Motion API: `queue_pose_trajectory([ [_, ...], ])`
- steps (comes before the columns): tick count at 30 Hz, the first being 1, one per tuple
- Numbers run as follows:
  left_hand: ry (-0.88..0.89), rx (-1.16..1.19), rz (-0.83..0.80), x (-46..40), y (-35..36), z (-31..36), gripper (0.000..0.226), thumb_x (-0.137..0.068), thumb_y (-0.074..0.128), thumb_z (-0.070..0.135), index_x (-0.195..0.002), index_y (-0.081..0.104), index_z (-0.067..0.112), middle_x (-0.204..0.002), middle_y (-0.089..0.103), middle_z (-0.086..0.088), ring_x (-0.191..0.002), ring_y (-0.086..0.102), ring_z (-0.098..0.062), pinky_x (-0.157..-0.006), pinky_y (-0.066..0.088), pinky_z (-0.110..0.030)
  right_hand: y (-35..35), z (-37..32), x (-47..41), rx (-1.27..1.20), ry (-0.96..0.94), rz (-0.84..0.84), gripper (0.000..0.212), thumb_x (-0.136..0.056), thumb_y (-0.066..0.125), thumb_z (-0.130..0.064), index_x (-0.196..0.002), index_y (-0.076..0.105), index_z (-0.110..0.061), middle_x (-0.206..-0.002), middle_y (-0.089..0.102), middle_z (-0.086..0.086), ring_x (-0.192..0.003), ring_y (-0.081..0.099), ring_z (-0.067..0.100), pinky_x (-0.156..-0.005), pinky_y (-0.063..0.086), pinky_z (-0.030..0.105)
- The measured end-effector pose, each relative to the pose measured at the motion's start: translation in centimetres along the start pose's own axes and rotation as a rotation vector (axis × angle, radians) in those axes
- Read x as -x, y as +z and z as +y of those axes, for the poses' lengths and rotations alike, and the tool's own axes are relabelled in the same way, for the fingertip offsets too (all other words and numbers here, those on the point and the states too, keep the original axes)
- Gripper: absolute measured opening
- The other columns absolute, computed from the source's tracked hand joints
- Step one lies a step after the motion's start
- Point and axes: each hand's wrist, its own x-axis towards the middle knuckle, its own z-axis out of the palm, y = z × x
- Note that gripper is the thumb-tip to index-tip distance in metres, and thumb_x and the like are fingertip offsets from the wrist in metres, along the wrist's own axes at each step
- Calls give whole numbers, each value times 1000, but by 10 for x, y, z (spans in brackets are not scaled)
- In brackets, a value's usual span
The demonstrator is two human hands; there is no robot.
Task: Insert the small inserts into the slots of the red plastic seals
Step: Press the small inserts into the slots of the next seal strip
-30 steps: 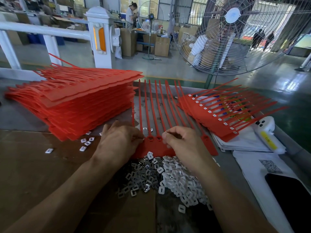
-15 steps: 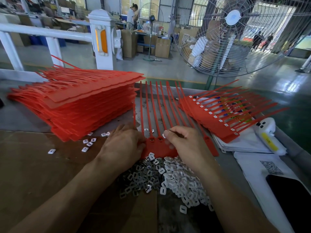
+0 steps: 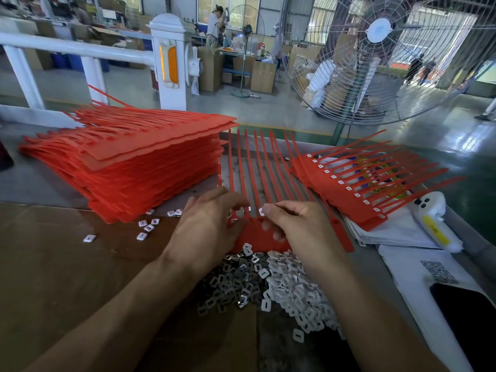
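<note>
- Far left on worktop [image 3: 40,264]: tall stack of red seal sheets [image 3: 128,162], tails fanned to the left. Thin plastic; prob. light & bendy, sheets likely slide on each other.
- Just in front of the stack: a few stray inserts [image 3: 146,227] on brown cardboard.
- Left hand [image 3: 206,229]: fingers spread, nearly straight, pressing flat on the left end of the working seal sheet [image 3: 257,242] to pin it. Grip not curled round anything.
- Centre: working sheet lies flat betw. both hands, strips [image 3: 252,170] pointing away. Strips look floppy; best held by the stiffer tab band near the slots, not the tails.
- Below it: pile of small inserts [image 3: 281,288], white & shiny grey, each w/ a rectangular hole. Tiny, light, prob. slippery – pinch by edges w/ fingertips.
- Right hand [image 3: 298,229]: thumb & forefinger pinch one insert [image 3: 261,211] right over the slot row; other fingers curl onto the sheet.
- Right: finished seal sheets [image 3: 349,194], white inserts visible in slots, on white papers.
- Far right: white device w/ yellow label [image 3: 436,232], print too small to read; QR code sheet [image 3: 438,271]; dark phone screen [image 3: 472,323]. No brand legible.
</note>
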Motion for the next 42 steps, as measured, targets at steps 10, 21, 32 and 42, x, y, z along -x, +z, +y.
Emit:
queue_pose_trajectory([
  [10, 146, 68, 22, 0, -1, 5, 14, -91, 69, 35, -105, 69, 34, -100, 63, 18, -99, 56, -3, -95, 41, -39, 1, -5, 5, 24, 16, -128, 23, -102, 61, -39, -88, 77, -30, -76, 74, -3, -58, 55, 3, -58, 46, 18],
  [21, 179, 25, 57, 1, -2, 7, 19, -94, 62, 41, -107, 71, 30, -98, 63, 17, -95, 57, -4, -93, 43, -40, 2, -1, 5, 27, -38, -90, 29, -103, 58, -42, -87, 76, -26, -74, 72, -6, -58, 57, 1, -58, 47, 13],
  [32, -73, 404, -34, -3, 3, 0, 14, -99, 62, 35, -87, 69, 32, -74, 66, 10, -68, 62, -7, -64, 51, -32, 8, -1, 4, 183, -271, -23, 23, -95, 73, -24, -113, 71, -36, -104, 72, -18, -102, 67, -5, -92, 57, 27],
  [42, -221, 322, 10, -4, -2, -9, 15, -99, 61, 36, -92, 73, 29, -87, 72, 11, -81, 63, -3, -76, 52, -33, 1, -6, -12, 413, -382, 44, 16, -91, 77, -22, -105, 76, -28, -95, 73, -19, -93, 65, -7, -78, 49, 8],
])
